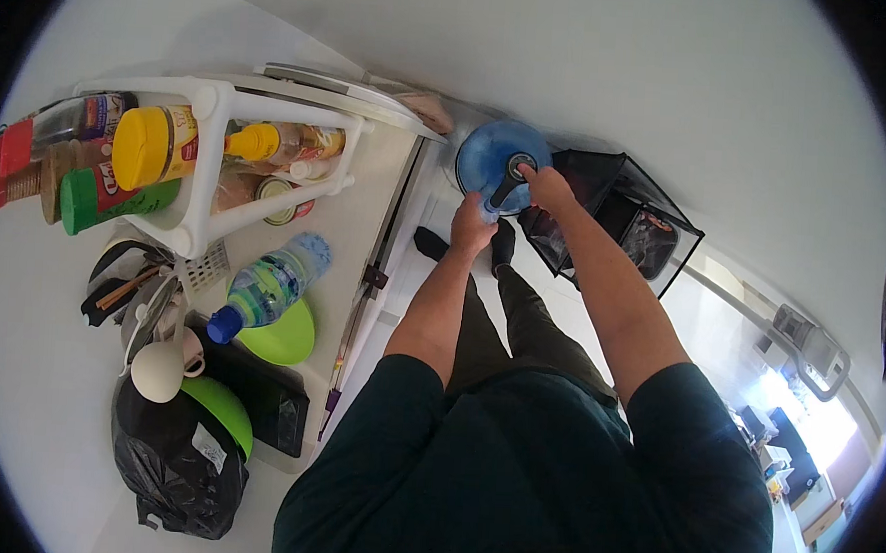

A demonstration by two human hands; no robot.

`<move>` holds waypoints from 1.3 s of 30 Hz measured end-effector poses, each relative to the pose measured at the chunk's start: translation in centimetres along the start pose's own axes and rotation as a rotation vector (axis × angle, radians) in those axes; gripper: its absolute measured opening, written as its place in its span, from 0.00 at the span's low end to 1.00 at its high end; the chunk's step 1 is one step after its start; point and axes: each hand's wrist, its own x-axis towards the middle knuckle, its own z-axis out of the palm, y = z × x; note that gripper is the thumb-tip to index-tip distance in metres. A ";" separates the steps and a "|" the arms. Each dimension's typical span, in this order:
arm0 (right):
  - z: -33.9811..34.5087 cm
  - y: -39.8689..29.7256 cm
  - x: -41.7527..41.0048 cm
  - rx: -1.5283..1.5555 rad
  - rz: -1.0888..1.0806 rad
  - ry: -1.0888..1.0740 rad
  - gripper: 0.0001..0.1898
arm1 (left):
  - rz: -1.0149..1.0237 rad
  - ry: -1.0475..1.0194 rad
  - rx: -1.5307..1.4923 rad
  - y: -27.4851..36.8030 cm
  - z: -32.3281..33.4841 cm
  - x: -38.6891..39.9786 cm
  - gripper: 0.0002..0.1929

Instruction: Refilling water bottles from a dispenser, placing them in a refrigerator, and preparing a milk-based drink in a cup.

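A large blue water jug (487, 147) stands on the floor beside the wall, with a black dispenser pump (510, 176) on its neck. My right hand (545, 188) rests on the pump's round top, a finger on its middle. Below the pump's spout, my left hand (472, 227) is closed around a small clear plastic bottle (489, 210), whose mouth is at the spout. Most of this bottle is hidden by the hand, and its water level cannot be told.
A black mesh-sided rack (621, 166) stands right of the jug. On the counter (377, 175) at left are a white shelf (213, 137) with jars, a blue-capped water bottle (266, 286), a green plate (289, 336), hanging utensils and a black plastic bag (178, 450).
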 end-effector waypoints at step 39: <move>2.2 2.2 2.2 -0.032 -0.163 0.280 0.41 | -0.005 -0.043 0.016 0.3 -0.1 0.1 0.39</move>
